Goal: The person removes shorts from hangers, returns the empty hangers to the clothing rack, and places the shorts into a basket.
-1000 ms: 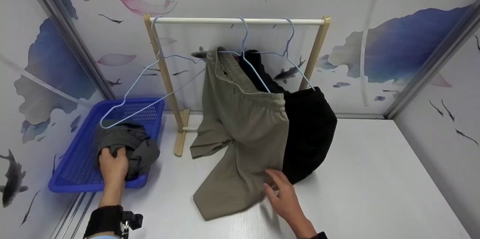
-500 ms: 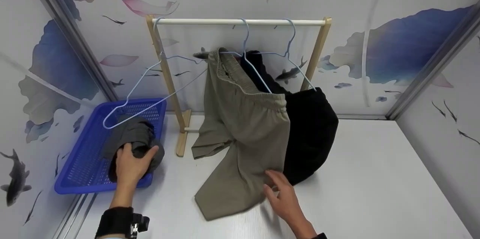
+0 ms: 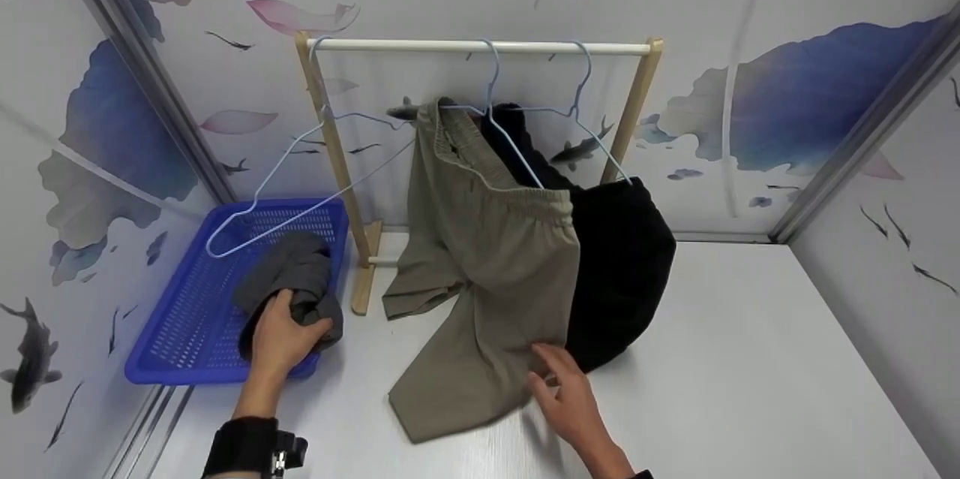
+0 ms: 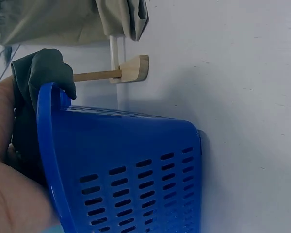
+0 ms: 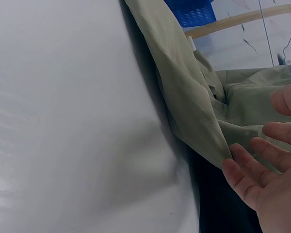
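Observation:
My left hand [image 3: 281, 336] grips a bunched dark grey garment [image 3: 289, 257] at the near right side of a blue plastic basket [image 3: 180, 375]. In the left wrist view, some of the grey cloth [image 4: 51, 68] bulges over the basket's rim. My right hand [image 3: 568, 398] rests its loosely bent fingers against the lower leg of khaki shorts [image 3: 510, 261], which hang by an elastic waistband on the middle hanger [image 3: 517, 147]. Black shorts [image 3: 626, 254] hang just behind them, on the right hanger [image 3: 604, 145].
A bare light-blue hanger [image 3: 208, 242] hangs at the left of the rack, its lower end reaching over the basket. The rack has a white rod [image 3: 420, 46] and wooden posts [image 3: 637, 100]. Patterned walls [image 3: 847, 96] enclose the white table [image 3: 750, 359].
My left hand has moved right with the grey garment, and the basket has slid a little to the right with it. My right hand and the hanging shorts stay as they were.

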The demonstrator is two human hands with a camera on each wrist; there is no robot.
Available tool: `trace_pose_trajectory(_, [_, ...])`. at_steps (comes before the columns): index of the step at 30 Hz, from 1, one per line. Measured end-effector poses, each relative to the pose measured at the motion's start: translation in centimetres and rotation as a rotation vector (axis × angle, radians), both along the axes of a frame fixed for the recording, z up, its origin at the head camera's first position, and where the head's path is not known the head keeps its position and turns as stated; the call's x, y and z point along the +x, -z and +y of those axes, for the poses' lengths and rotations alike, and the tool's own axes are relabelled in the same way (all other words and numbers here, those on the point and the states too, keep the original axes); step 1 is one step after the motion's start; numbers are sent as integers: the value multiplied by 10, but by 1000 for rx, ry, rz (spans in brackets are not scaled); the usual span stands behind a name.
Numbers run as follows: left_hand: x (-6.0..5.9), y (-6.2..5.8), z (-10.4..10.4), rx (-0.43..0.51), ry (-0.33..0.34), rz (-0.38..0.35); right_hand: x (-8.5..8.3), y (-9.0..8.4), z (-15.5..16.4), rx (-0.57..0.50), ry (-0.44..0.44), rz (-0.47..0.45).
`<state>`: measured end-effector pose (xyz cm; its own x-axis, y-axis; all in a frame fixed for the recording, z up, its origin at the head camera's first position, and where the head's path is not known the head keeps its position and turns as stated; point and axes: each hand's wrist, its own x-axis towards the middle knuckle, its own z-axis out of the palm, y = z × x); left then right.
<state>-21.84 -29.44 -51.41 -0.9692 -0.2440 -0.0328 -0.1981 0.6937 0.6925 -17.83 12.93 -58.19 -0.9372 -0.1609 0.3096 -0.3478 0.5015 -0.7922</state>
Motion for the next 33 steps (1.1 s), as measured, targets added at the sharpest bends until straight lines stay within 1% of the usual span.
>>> trace_pose_trajectory(4, [1,0,1,7,25,-16,1,0,1,-5,0,0])
trace_pose_trajectory(9, [3,-2,0,6,31,-24,1,1,1,-10,4,10])
trace_pose_trajectory(14, [5,-6,0,-60,21,-35,2,1,1,-24,0,26])
trace_pose_trajectory(18, [9,-12,2,-116,0,-49,2,1,1,-29,-7,45])
trace_pose_trajectory(21, [14,-19,4,-158,-20,-21,2,0,2,-28,-9,49])
trace_pose_trajectory(27, [24,-35,14,-238,-63,98,1,-3,5,-21,-5,79])
trace_pose_trajectory(30, [28,-42,22,-248,-67,152,0,-5,7,-8,-4,112])
trace_pose_trajectory(33, [31,-48,31,-248,-55,190,0,-9,9,9,0,133])
